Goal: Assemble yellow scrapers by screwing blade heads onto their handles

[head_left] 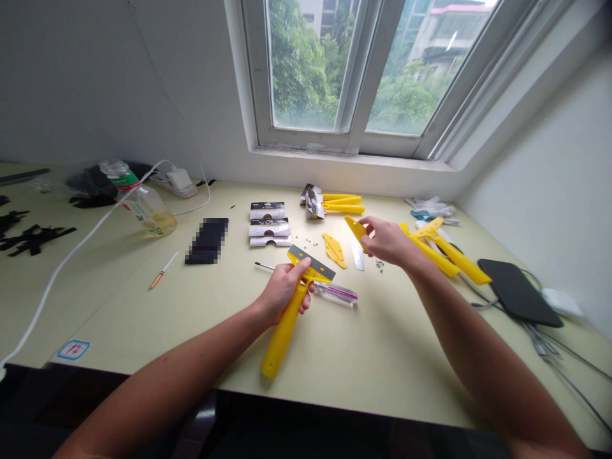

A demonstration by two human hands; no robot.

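Note:
My left hand point(282, 290) grips a yellow-handled scraper point(283, 331) near its head, thumb on top. A grey metal blade point(325, 270) lies across that head, and the handle points toward the table's front edge. Between the fingertips of my right hand point(386, 240) is a yellow plastic cover plate point(353, 225), raised over the table. Below it lie more yellow cover plates point(334, 250) and a loose silver blade point(357, 255). Small nuts point(308, 241) and screws point(379, 264) are scattered nearby. A screwdriver point(337, 292) with a clear handle rests partly behind my left hand.
Folded cardboard sleeves point(269, 229) and packaged yellow scrapers point(342, 204) lie toward the window. At right are more yellow handles point(452, 252), a black phone-like slab point(519, 292) and cables. Leftward stand a bottle point(150, 213), a power strip point(174, 183) and a pen-like stick point(163, 271).

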